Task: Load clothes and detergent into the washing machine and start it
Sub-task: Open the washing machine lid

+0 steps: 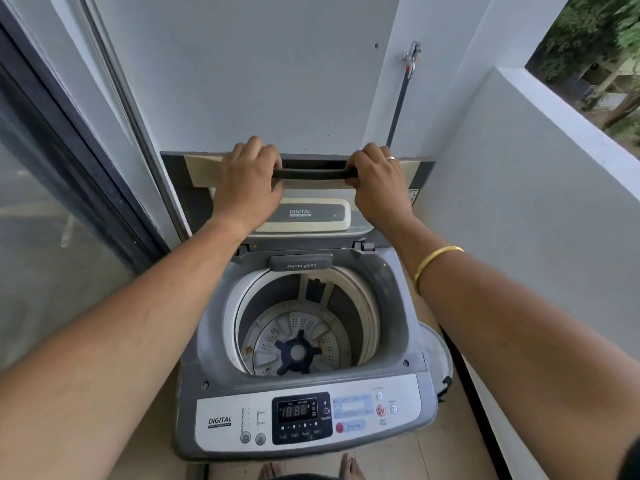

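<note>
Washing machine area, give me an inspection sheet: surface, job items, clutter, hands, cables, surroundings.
Surface: grey top-loading washing machine, folding lid raised against the wall.
Job's things: white drum empty, dark blue pulsator bare; grey drawer marked Detergent closed; control panel display lit. No clothes or detergent seen.
Clutter: white mesh basket, partly hidden right of the machine.
Hands: left hand and right hand both grip the black lid handle.
Cables: grey hose running down from the wall tap.
Surroundings: glass sliding door left, white balcony wall right, trees beyond.
</note>
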`<state>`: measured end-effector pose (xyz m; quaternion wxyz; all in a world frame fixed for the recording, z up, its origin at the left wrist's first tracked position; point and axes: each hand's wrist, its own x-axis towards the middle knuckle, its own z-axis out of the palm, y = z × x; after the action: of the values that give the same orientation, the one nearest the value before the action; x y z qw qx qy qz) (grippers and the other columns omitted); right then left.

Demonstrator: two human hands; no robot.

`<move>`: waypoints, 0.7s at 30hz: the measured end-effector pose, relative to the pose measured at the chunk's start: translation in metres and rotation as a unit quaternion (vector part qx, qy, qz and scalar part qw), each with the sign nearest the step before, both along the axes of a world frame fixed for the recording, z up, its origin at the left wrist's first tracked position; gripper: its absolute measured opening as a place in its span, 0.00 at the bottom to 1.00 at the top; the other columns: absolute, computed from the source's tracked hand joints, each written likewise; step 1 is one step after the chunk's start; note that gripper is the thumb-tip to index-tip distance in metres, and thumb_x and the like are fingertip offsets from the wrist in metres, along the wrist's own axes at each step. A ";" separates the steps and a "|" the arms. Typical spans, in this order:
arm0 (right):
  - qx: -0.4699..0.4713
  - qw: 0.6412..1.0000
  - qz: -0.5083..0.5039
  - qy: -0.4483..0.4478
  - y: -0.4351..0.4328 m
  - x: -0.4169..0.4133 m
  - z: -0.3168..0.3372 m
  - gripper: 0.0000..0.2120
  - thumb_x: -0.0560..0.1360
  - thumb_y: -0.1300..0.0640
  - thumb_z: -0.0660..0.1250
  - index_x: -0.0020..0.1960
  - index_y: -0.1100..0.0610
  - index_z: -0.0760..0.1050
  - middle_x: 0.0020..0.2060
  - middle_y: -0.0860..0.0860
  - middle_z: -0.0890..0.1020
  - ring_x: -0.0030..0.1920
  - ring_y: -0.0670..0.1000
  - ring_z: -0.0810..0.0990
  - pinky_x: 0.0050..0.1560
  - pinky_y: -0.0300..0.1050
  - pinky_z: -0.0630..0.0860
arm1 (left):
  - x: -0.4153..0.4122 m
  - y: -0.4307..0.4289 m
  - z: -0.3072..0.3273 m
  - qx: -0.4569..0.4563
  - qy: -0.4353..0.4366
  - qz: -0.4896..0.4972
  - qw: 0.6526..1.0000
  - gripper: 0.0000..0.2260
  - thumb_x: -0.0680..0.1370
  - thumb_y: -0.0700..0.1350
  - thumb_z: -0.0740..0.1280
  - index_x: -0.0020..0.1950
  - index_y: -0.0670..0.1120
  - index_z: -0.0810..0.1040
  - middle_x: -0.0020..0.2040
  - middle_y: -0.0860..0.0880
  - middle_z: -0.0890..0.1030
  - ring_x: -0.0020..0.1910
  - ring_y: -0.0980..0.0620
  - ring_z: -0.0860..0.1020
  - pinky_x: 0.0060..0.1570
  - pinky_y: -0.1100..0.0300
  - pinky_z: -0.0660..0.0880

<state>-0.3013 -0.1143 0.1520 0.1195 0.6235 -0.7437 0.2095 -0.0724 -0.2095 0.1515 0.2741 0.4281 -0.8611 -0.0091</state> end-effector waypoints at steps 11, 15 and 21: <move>-0.072 0.996 0.032 -0.044 0.041 -0.022 -0.006 0.12 0.84 0.60 0.69 0.68 0.58 0.78 0.65 0.57 0.78 0.66 0.59 0.76 0.66 0.50 0.78 | -0.032 0.055 -0.010 -0.070 0.019 -0.026 0.997 0.15 0.82 0.42 0.74 0.68 0.44 0.78 0.65 0.41 0.79 0.66 0.36 0.77 0.72 0.39 0.72; -0.087 0.994 -0.022 -0.068 0.087 -0.076 -0.041 0.08 0.84 0.61 0.65 0.62 0.60 0.78 0.60 0.60 0.80 0.61 0.63 0.77 0.60 0.57 0.80 | -0.091 0.111 -0.038 -0.014 0.040 -0.136 0.990 0.08 0.83 0.41 0.72 0.62 0.44 0.81 0.59 0.44 0.85 0.62 0.42 0.81 0.66 0.44 0.79; -0.020 0.990 -0.078 -0.119 0.157 -0.185 -0.129 0.07 0.84 0.59 0.62 0.54 0.60 0.78 0.51 0.58 0.80 0.52 0.62 0.76 0.53 0.62 0.79 | -0.195 0.173 -0.106 0.080 0.010 -0.184 0.980 0.02 0.84 0.42 0.70 0.53 0.48 0.80 0.49 0.51 0.84 0.50 0.46 0.79 0.51 0.48 0.80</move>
<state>-0.4862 0.0432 0.0233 0.0587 0.5315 -0.7949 0.2868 -0.2678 -0.0368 0.0455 0.2410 0.2831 -0.9188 -0.1326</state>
